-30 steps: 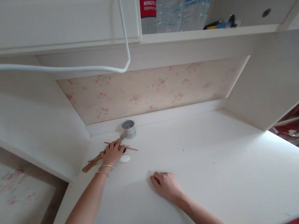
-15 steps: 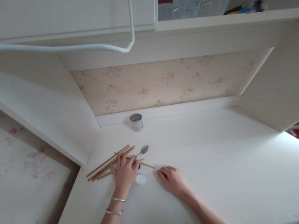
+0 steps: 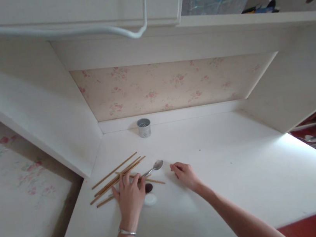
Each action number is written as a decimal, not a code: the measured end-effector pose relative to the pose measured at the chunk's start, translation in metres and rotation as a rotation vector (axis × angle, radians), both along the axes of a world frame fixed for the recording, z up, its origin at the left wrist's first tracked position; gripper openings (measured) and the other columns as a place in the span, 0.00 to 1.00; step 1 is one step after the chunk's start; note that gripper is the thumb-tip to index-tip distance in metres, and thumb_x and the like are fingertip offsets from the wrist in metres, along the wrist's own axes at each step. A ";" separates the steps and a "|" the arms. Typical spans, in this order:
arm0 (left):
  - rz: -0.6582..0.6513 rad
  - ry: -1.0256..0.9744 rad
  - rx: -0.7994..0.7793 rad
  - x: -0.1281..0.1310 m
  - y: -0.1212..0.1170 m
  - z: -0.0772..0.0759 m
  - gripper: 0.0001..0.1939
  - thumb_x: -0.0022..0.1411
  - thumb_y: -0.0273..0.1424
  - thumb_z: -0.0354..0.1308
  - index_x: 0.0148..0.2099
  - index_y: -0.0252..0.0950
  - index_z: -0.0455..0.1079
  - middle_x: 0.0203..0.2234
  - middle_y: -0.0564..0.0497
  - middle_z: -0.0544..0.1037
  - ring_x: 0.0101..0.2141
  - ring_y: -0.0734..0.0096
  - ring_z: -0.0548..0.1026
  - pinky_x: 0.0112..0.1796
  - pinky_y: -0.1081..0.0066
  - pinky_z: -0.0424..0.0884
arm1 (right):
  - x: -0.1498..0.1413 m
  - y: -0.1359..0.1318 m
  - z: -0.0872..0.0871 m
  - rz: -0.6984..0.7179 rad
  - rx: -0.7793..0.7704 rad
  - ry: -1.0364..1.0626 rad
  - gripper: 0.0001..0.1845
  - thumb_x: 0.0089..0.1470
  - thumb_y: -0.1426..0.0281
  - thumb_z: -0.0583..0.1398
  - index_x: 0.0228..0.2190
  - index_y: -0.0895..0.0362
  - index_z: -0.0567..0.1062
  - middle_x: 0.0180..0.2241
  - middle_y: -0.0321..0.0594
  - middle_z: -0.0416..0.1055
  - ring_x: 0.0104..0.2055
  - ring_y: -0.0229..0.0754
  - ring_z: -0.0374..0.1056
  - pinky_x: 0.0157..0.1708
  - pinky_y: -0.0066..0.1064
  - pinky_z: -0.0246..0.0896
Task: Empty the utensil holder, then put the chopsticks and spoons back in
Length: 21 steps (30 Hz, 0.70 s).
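The left hand (image 3: 130, 197), fingers spread, is pressing the chopsticks (image 3: 116, 175) flat on the bench (image 3: 227, 171), near its left edge. The right hand (image 3: 185, 174), grip loosely curled and empty, is resting beside the spoon (image 3: 153, 168). Gathering appears underway; the next move calls for closing around the bundle.

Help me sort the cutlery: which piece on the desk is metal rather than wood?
The spoon, the one shiny silver piece; its bowl points right, beyond the left hand. All the chopsticks beside it are brown wood.
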<state>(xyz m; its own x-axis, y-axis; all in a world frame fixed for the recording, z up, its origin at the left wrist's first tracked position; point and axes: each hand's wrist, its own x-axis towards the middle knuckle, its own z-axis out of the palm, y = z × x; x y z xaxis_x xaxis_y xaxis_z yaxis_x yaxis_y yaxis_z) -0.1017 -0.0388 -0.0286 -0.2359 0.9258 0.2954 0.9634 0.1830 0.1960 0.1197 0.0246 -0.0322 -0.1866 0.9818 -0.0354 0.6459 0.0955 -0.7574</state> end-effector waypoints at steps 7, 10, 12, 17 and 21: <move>-0.031 0.017 0.111 -0.006 0.001 0.004 0.15 0.65 0.34 0.47 0.47 0.41 0.73 0.53 0.43 0.69 0.57 0.51 0.60 0.56 0.44 0.47 | -0.041 0.088 0.046 0.121 -0.004 -0.099 0.18 0.57 0.61 0.55 0.48 0.52 0.69 0.29 0.34 0.75 0.28 0.37 0.69 0.28 0.25 0.58; -0.076 -0.018 0.102 -0.008 0.004 0.003 0.15 0.65 0.33 0.47 0.47 0.43 0.73 0.53 0.45 0.70 0.57 0.53 0.62 0.55 0.45 0.48 | -0.069 0.123 0.063 0.153 0.020 -0.174 0.29 0.56 0.61 0.57 0.57 0.52 0.59 0.38 0.38 0.76 0.36 0.41 0.71 0.35 0.29 0.61; -0.101 -0.050 0.089 -0.009 0.005 0.002 0.13 0.64 0.34 0.49 0.44 0.45 0.75 0.51 0.46 0.72 0.56 0.52 0.62 0.54 0.45 0.50 | -0.087 0.141 0.070 0.158 0.034 -0.235 0.33 0.57 0.62 0.57 0.60 0.52 0.53 0.42 0.42 0.75 0.42 0.45 0.71 0.40 0.32 0.62; -0.139 -0.127 0.105 -0.013 0.005 0.000 0.11 0.62 0.36 0.52 0.35 0.46 0.77 0.48 0.49 0.74 0.51 0.56 0.67 0.55 0.47 0.49 | -0.109 0.166 0.073 0.138 0.038 -0.351 0.24 0.59 0.63 0.58 0.54 0.57 0.63 0.47 0.45 0.69 0.46 0.47 0.68 0.44 0.42 0.65; -0.153 -0.147 0.121 -0.015 0.005 -0.001 0.10 0.62 0.36 0.54 0.34 0.45 0.77 0.45 0.49 0.75 0.50 0.58 0.68 0.56 0.48 0.48 | -0.105 0.169 0.073 0.084 0.072 -0.374 0.17 0.60 0.64 0.57 0.49 0.58 0.68 0.49 0.44 0.67 0.46 0.44 0.68 0.44 0.43 0.67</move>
